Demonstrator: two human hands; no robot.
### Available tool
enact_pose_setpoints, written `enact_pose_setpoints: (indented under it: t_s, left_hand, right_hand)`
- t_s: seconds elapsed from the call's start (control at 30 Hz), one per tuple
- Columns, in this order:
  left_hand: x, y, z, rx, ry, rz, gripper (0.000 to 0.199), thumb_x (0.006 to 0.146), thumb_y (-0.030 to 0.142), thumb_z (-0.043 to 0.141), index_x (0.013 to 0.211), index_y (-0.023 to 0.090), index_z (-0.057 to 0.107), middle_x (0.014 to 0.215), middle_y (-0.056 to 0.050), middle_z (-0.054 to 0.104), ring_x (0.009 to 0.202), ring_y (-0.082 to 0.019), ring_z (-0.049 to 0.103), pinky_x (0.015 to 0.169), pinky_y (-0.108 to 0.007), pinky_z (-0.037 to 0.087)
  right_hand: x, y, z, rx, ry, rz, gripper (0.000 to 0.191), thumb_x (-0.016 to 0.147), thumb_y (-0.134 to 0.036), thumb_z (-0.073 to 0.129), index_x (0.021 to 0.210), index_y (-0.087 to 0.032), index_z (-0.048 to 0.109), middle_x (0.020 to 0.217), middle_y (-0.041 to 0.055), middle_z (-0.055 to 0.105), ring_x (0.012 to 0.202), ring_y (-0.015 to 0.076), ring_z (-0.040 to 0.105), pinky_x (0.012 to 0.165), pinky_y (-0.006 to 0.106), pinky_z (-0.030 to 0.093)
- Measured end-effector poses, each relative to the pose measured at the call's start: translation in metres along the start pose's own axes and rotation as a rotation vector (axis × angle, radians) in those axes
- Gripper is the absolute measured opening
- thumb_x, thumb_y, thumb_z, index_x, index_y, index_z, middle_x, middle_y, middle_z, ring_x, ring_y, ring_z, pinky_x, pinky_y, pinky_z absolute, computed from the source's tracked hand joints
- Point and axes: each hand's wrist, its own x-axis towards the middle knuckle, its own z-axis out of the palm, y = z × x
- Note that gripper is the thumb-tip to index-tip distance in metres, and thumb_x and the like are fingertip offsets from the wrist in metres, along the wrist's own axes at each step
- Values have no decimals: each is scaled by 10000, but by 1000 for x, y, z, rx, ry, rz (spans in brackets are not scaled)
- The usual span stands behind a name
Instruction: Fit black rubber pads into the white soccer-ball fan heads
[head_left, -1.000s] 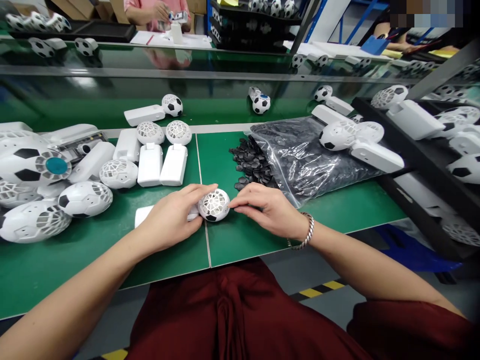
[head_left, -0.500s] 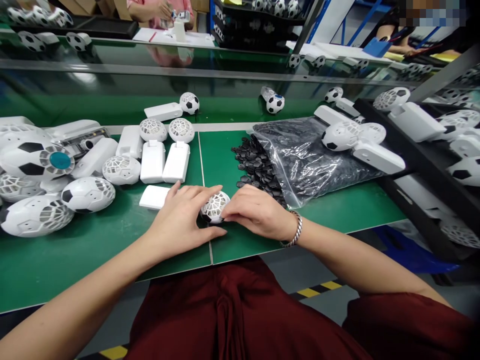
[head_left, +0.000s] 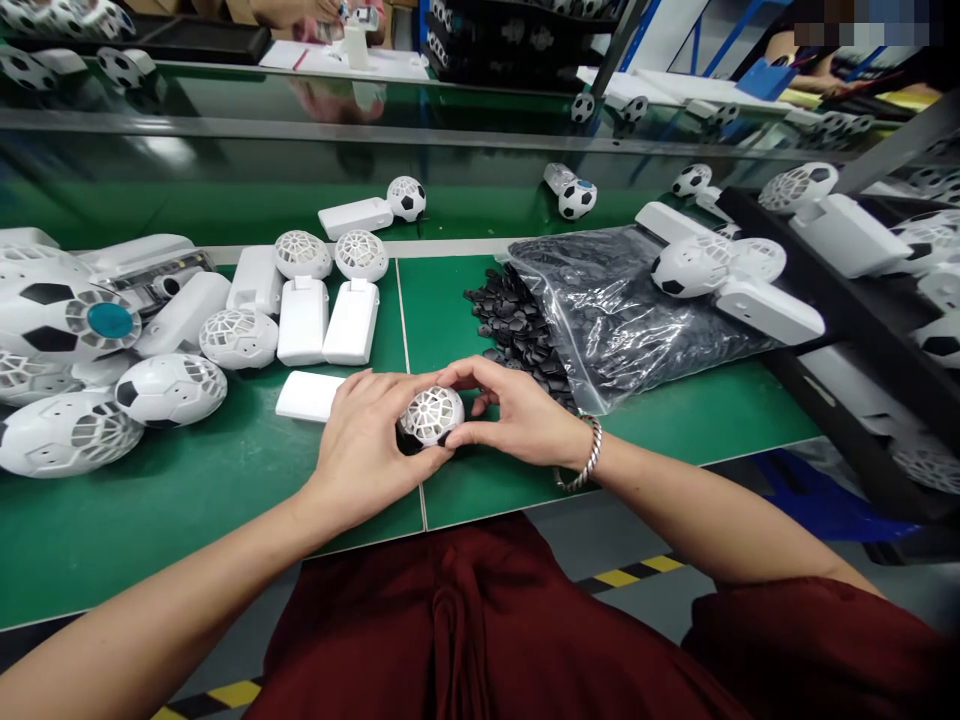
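Note:
Between my two hands is a white ball-shaped head (head_left: 433, 415) with a lattice face, joined to a white body (head_left: 307, 396) that lies to the left, partly under my left hand. My left hand (head_left: 369, 440) wraps round the head's left side, thumb below and fingers above. On its right side my right hand (head_left: 517, 415) curves, thumb and fingertips touching the rim. Small black pieces (head_left: 517, 320) lie heaped just beyond my right hand, spilling from a clear plastic bag (head_left: 630, 310).
White and black ball units (head_left: 169, 390) crowd the left of the green table (head_left: 225, 500). Two upright units (head_left: 351, 322) stand nearer. Across the back, a belt (head_left: 480, 205) carries more units. Black trays (head_left: 862, 310) are at right. A person's hand (head_left: 300, 14) shows beyond.
My right hand has opened from a pinch at the head's right edge to curve round it. The units on the belt have shifted right.

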Motion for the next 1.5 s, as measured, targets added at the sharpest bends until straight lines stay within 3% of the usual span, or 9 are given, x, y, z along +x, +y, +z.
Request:
enact_pose_setpoints:
  t_s: [0.3,0.53,0.73,0.87,1.0,1.1,1.27,1.4,1.5]
  left_hand:
    - [2,5,3,74,12,-50,518,640,508,649,1035,194,531,924,-36,605,887,-241,535,863,-406,352]
    - [2,7,6,108,31,-75,492,634,502,636,978,182,491,853,-37,570,848,-251,527,867,-431,354]
    - [0,6,9,49,49,-63,407,716,469,560,996,184,482,899,-54,574,880,-253,533,866,-444,362]
    - [-5,12,2,-42,-111,117,409,712,356,593,1064,201,457,1061,-57,571,1010,-240,510,1017,-471,248]
    - [-6,19,-7,-76,-371,337,478,720,222,577,1173,240,424,1230,-26,524,1224,-242,366,1095,-496,62]
    - [-8,21,-6,-46,-396,335,511,709,218,590,1192,259,430,1271,-30,497,1302,-296,229,1072,-571,31]
    - [-20,24,5,-106,-312,301,424,732,241,580,1139,224,464,1170,-84,535,1224,-285,345,1069,-576,54]
    - [-19,27,2,-243,-433,472,448,675,153,542,1112,218,464,1085,-65,558,1118,-219,442,1104,-501,54]
    - [-7,25,-5,-253,-512,573,485,632,112,523,1101,219,461,1046,-47,569,1064,-199,472,1114,-473,68]
  right_hand:
    - [5,-3,-11,-83,-61,-69,374,678,-273,718,993,-173,541,1039,34,613,934,145,576,815,278,460]
    - [16,-9,-19,-282,-156,-168,363,669,-295,731,956,-162,553,965,33,628,892,160,575,792,284,447]
    - [12,-4,-15,-257,-125,-145,325,726,-293,681,974,-159,520,998,49,609,894,157,566,744,274,457]
    - [5,2,-32,-187,-19,-123,273,748,-316,658,944,-153,561,963,55,614,863,146,578,681,247,467]
    - [-3,10,-50,-453,81,-157,113,803,-246,600,812,-141,640,822,49,619,781,138,566,736,269,459]
    - [-8,20,-47,-670,-29,-174,133,812,-221,585,886,-137,658,886,70,631,861,178,553,794,310,455]
    - [-11,28,-32,-964,-107,-233,195,866,-161,473,949,-110,642,905,107,625,846,200,530,773,334,455]
    - [-7,25,-30,-1087,-174,-266,210,858,-80,422,928,-74,620,858,123,600,790,202,516,742,350,445]
    - [-3,28,-29,-1058,-111,-246,218,876,-107,401,959,-74,601,842,116,581,777,197,507,723,357,448]
